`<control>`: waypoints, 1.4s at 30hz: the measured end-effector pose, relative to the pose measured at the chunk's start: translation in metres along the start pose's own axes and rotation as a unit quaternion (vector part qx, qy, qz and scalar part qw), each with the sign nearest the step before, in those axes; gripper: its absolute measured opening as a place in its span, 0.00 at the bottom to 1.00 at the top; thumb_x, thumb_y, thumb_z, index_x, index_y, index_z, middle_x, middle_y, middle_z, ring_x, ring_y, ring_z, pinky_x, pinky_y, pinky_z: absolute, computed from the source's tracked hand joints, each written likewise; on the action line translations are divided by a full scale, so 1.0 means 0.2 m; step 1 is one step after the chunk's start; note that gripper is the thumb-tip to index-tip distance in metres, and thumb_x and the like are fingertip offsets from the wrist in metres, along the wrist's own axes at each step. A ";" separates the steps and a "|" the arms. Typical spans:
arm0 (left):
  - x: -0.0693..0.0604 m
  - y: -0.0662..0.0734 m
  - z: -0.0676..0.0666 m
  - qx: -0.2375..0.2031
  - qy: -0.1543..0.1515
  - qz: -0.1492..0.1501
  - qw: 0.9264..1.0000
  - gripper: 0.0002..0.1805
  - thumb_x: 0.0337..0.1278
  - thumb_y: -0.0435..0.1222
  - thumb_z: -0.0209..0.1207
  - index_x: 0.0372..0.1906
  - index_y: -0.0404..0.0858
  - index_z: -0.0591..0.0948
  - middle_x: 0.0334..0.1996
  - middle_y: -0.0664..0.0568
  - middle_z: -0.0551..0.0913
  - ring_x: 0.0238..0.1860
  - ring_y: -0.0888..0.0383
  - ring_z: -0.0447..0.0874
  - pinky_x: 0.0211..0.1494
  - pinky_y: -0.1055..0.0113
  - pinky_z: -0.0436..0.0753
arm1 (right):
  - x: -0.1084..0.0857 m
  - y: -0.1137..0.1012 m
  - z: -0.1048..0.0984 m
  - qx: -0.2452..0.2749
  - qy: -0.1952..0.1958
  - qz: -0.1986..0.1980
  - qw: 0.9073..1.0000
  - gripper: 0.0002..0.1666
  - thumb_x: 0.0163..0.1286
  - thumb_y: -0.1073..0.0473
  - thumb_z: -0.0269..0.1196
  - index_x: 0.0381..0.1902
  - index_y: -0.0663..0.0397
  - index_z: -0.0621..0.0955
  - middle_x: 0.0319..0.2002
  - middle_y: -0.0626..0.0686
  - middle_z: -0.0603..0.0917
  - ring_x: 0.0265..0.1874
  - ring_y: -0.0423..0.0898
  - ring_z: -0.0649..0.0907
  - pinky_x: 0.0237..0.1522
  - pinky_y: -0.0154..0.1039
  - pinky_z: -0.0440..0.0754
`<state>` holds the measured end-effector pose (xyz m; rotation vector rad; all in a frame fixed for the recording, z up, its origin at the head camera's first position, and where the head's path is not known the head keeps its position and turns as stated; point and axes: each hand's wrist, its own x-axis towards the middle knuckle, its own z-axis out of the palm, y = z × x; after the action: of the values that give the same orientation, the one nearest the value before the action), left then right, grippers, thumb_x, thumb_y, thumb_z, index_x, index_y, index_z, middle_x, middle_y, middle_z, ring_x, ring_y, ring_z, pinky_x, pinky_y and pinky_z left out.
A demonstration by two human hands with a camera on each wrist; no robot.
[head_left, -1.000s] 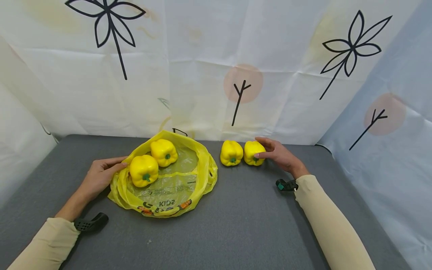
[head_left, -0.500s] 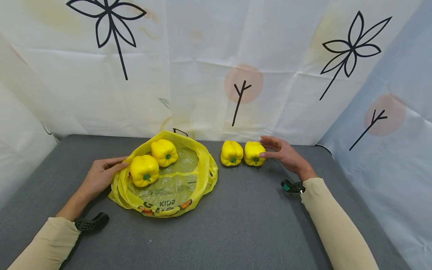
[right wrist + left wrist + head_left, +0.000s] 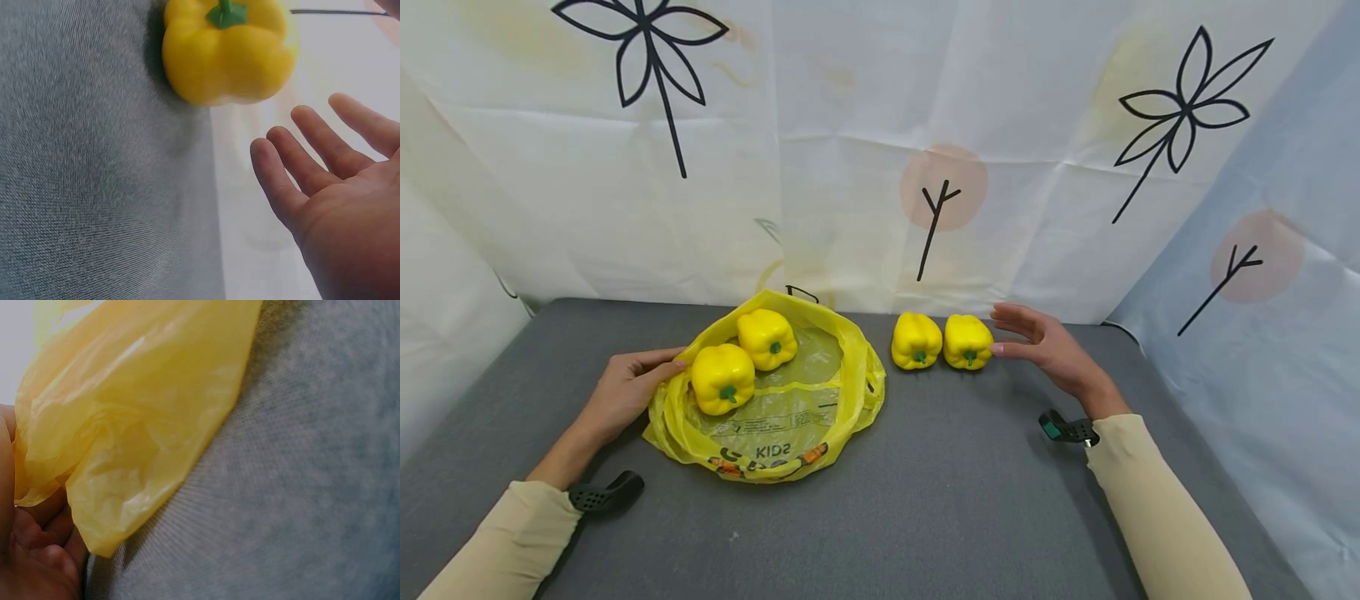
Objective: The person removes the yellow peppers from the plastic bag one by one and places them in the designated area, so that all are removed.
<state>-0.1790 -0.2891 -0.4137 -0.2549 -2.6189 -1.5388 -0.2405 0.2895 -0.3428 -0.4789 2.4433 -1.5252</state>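
Note:
A yellow plastic bag lies with its mouth spread wide on the table, and two yellow bell peppers sit inside its left part. My left hand pinches the bag's left rim between thumb and fingers; the left wrist view shows the thin plastic hanging from that hand. Right of the bag, two more yellow bell peppers stand side by side, stems toward me. Just right of the rightmost bell pepper is my right hand, fingers extended and holding nothing. The right wrist view shows a gap between fingers and pepper.
The grey cloth-covered table ends at a white printed curtain just behind the peppers. Another curtain runs along the right side. Dark bands are worn on both wrists.
My right hand has let go of the rightmost bell pepper and drawn away to the right. The left hand keeps its hold on the bag, and the peppers stay put.

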 end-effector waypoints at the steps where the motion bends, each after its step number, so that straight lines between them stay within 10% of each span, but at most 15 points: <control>1: 0.00 0.00 0.00 -0.001 0.000 -0.001 1.000 0.26 0.78 0.43 0.53 0.66 0.26 0.76 0.60 0.38 0.78 0.46 0.78 0.80 0.44 0.77 0.83 | -0.01 -0.01 0.00 -0.001 0.001 -0.004 1.000 0.44 0.73 0.59 0.67 0.79 0.59 0.59 0.77 0.63 0.59 0.75 0.62 0.59 0.71 0.63 0.62; 42: 0.00 0.00 0.00 -0.007 -0.001 -0.006 1.000 0.27 0.79 0.43 0.53 0.67 0.25 0.75 0.62 0.27 0.74 0.46 0.80 0.79 0.43 0.78 0.82 | 0.00 -0.33 0.32 0.001 -0.075 -0.097 0.992 0.43 0.66 0.62 0.72 0.75 0.59 0.67 0.72 0.58 0.69 0.71 0.57 0.69 0.69 0.64 0.65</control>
<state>-0.1789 -0.2883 -0.4136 -0.2440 -2.6172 -1.5619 -0.2076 0.2103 -0.3115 -0.8215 2.3379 -1.5026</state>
